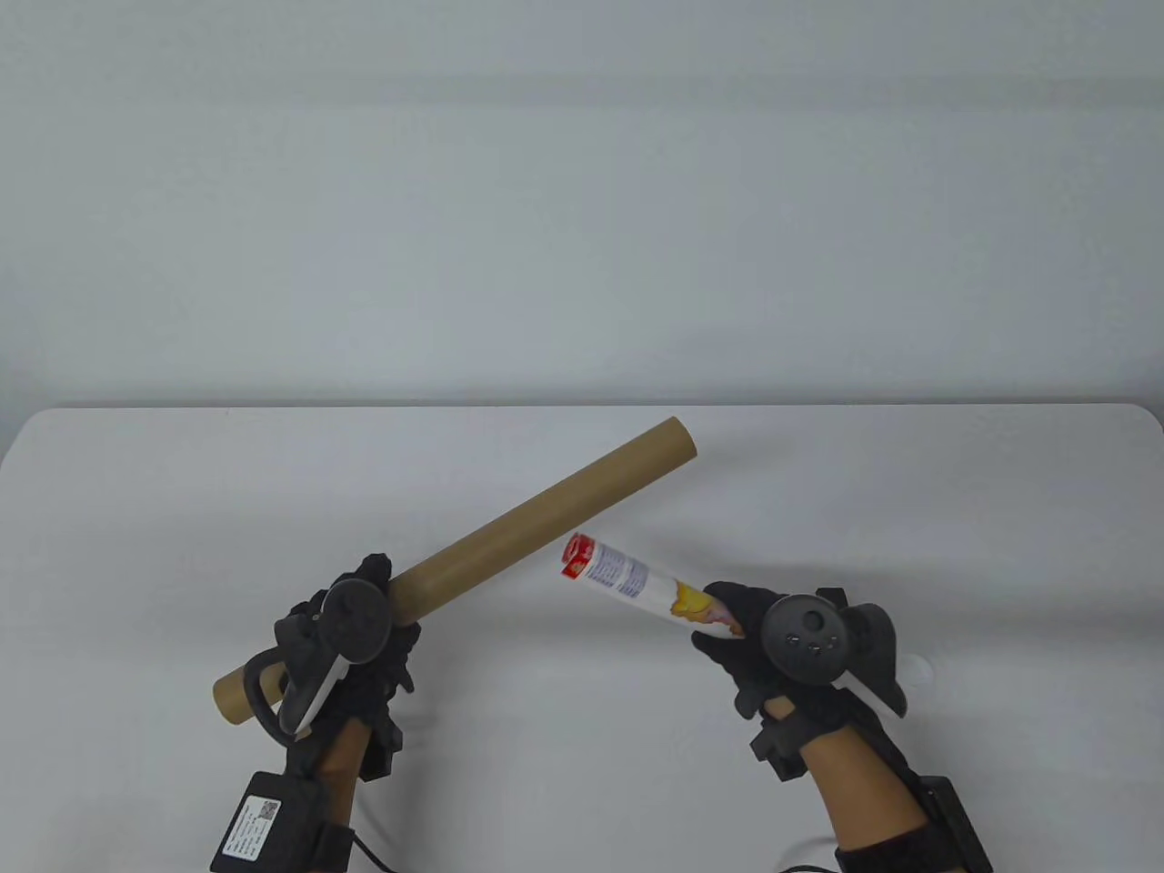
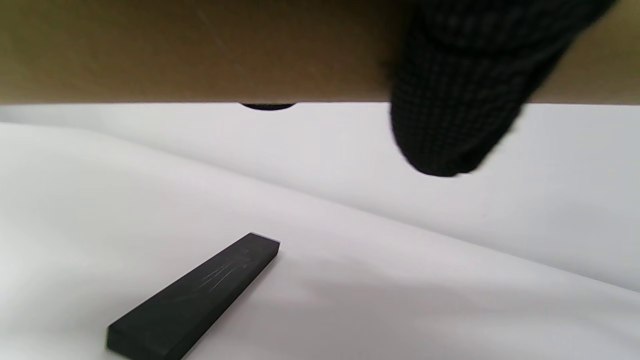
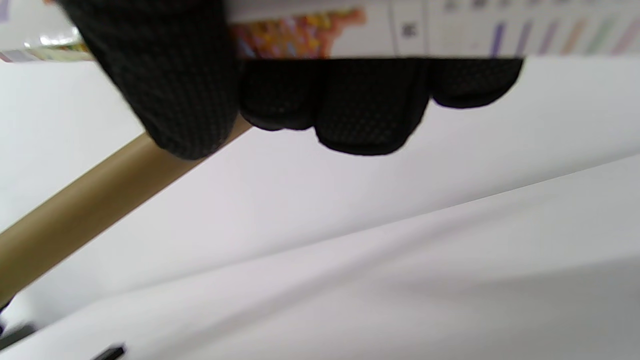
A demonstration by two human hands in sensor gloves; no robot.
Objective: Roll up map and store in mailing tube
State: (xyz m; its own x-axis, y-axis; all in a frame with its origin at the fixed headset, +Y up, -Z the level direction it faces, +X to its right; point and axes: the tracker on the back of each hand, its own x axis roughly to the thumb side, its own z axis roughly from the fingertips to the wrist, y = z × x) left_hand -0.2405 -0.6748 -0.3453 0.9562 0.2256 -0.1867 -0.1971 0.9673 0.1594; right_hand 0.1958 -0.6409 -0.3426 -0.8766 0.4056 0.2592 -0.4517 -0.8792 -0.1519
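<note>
White rounded-corner counter (image 1: 136, 509) against a plain pale grey wall (image 1: 582, 182). Long brown cardboard mailing tube (image 1: 546, 500), held above the counter, pointing toward 2 o'clock; left hand (image 1: 350, 637) fingers wrapped round its lower end. Rolled white printed map (image 1: 627, 577), pointing toward 10 o'clock beside the tube, right hand (image 1: 782, 650) fingers curled round it. Flat black bar (image 2: 195, 297) lying on the counter.

A black bar (image 2: 195, 297) lies on the white table (image 1: 818, 491).

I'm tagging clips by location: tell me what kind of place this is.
Probably a bare recording or lab bench, not a home: a plain white table before a blank pale wall, and gloved hands with trackers, left hand and right hand.
</note>
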